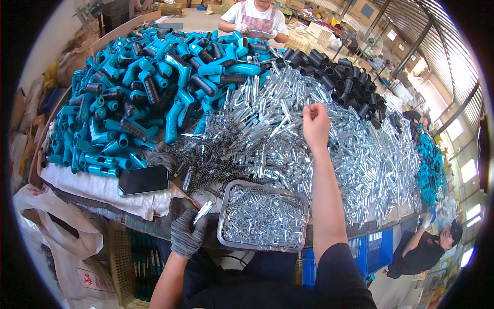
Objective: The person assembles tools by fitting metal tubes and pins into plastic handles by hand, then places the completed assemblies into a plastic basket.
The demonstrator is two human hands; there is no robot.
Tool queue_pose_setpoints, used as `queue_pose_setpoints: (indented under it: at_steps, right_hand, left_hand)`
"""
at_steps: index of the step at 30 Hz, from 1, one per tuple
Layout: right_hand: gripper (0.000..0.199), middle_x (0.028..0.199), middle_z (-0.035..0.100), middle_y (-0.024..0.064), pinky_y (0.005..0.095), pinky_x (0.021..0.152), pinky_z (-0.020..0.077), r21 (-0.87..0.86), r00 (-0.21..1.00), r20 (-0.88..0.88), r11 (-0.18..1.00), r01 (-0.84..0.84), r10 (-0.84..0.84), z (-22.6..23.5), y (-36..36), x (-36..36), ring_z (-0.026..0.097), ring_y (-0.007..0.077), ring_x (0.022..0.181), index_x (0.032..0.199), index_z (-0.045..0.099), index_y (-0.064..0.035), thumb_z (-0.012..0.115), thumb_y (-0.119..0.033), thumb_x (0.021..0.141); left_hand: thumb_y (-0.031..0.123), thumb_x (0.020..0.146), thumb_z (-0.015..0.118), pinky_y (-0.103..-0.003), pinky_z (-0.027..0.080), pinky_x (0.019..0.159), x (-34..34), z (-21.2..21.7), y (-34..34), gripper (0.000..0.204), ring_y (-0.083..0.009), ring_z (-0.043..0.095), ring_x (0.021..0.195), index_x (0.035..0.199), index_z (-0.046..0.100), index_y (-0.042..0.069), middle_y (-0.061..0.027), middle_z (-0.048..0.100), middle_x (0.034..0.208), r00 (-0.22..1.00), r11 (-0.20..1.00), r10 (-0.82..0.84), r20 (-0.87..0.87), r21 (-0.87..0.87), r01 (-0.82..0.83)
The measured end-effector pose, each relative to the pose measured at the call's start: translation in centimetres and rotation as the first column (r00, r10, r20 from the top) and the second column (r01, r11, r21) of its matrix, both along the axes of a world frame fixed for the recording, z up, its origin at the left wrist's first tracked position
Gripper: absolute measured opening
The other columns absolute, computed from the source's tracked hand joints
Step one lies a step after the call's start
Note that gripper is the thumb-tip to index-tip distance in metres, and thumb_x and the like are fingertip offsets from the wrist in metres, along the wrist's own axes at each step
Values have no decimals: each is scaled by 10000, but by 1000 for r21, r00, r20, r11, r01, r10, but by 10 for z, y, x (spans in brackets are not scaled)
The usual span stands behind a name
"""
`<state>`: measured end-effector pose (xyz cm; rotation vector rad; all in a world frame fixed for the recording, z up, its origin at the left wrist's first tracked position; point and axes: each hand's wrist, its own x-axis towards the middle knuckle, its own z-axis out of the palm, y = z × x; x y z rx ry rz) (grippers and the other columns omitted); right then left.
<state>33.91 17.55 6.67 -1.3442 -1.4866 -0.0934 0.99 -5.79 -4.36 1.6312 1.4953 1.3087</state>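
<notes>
My left hand (188, 233), in a grey knit glove, is closed around a shiny silver metal part (203, 211) just off the table's near edge. Bare and reaching far forward, my right hand (315, 126) has its fingers pinched together above the heap of silver metal parts (355, 165); whatever is in the pinch is too small to make out. Between my arms stands a metal tray (223, 226) full of small silver pieces. Behind it lies a dark tangle of coil springs (216, 152).
Teal-and-black tool handles (177, 77) are piled at left, black cylinders (355, 85) at far right. A black phone (143, 180) lies on white cloth, near a grey glove (163, 158). A plastic bag (56, 216) hangs at left. Co-workers (257, 18) work across the table and at right.
</notes>
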Motion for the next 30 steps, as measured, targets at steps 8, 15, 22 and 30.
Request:
queue_pose_setpoints:
  at_steps: [8, 15, 22, 30]
  right_hand:
    - [178, 981, 652, 117, 262, 714, 514, -187, 598, -676, 685, -704, 431, 22, -99, -14, 618, 132, 788, 1061, 525, -17, 565, -75, 898]
    - [224, 924, 677, 58, 260, 802, 527, -317, 405, -823, 269, -909, 399, -21, -210, -29, 641, 115, 870, 989, 651, -4, 697, 25, 772]
    - [258, 949, 674, 66, 253, 816, 521, -298, 411, -847, 340, -892, 338, -44, -253, -1, 642, 108, 874, 1017, 649, 2, 717, -1, 768]
    - [284, 953, 678, 49, 224, 726, 486, -475, 614, -715, 413, -777, 333, -55, -302, -7, 604, 73, 797, 1019, 656, -23, 745, -151, 781]
  left_hand:
    - [126, 841, 603, -311, 472, 633, 8, 2, -6, 166, -203, 585, 639, 910, 628, -23, -133, 616, 715, 983, 997, -19, 184, -67, 32]
    - [181, 807, 684, -322, 485, 636, 33, 68, -15, 278, -215, 631, 662, 1014, 659, -2, -152, 651, 736, 895, 872, -446, -29, -241, 427]
    - [372, 689, 803, -323, 500, 782, 60, 104, -8, 631, -213, 664, 867, 1173, 598, 23, -174, 675, 961, 735, 618, -677, -30, -565, 546]
    - [319, 753, 739, -375, 504, 690, 133, 116, -27, 467, -287, 660, 799, 1121, 627, 55, -157, 670, 867, 486, 706, -706, -516, -567, 423]
